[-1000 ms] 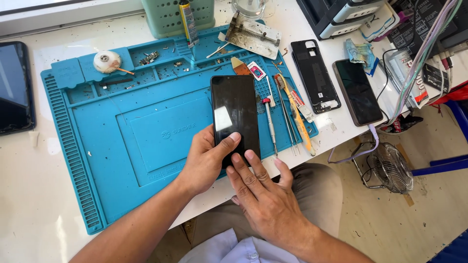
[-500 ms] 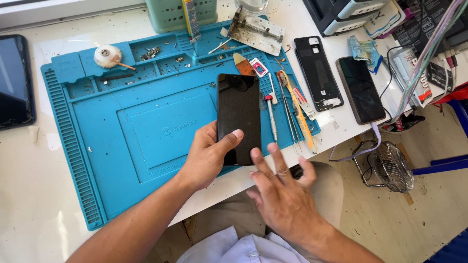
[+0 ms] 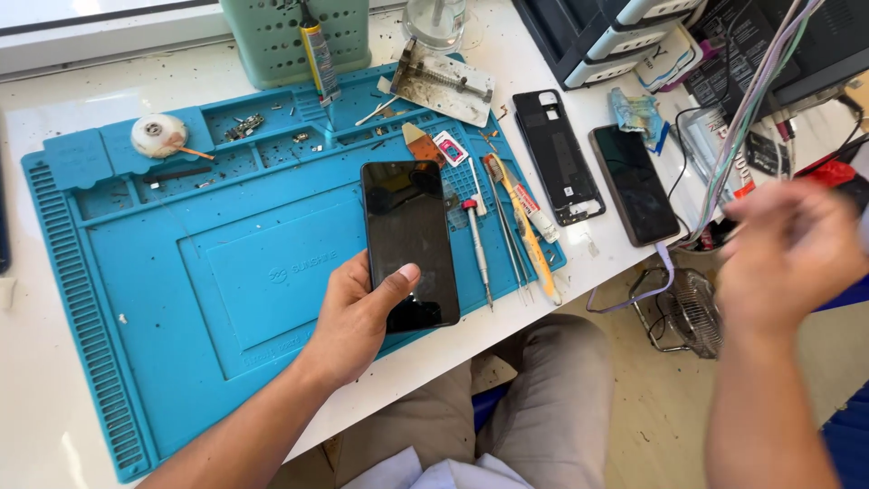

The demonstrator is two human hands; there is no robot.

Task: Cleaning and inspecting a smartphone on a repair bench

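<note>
Your left hand (image 3: 358,317) holds a black phone (image 3: 409,243) by its near end. Your thumb lies across the dark glass and your fingers curl under it. The phone is flat, screen up. Its long side runs from you away toward the back of the table, with the far end tipped a tiny bit to the left. It sits over the right part of the blue mat (image 3: 181,272), near the mat's front edge.

Your right hand (image 3: 787,254) is up in the air off to the right, past the table edge. It is blurry, so you cannot tell if it is open or closed, and nothing shows in it.

Just right of the phone lie a screwdriver (image 3: 478,249) and a long tube with a yellow and white label (image 3: 525,217). A little farther back is a small white card with a pink patch (image 3: 450,147).

On the white table to the right lie a phone back shell (image 3: 557,154) and another dark phone (image 3: 634,184), side by side. Beyond them sits a small crinkly blue packet (image 3: 634,113).

At the far edge stands a green basket (image 3: 272,41) with a tube wearing a yellow label (image 3: 319,54).
</note>
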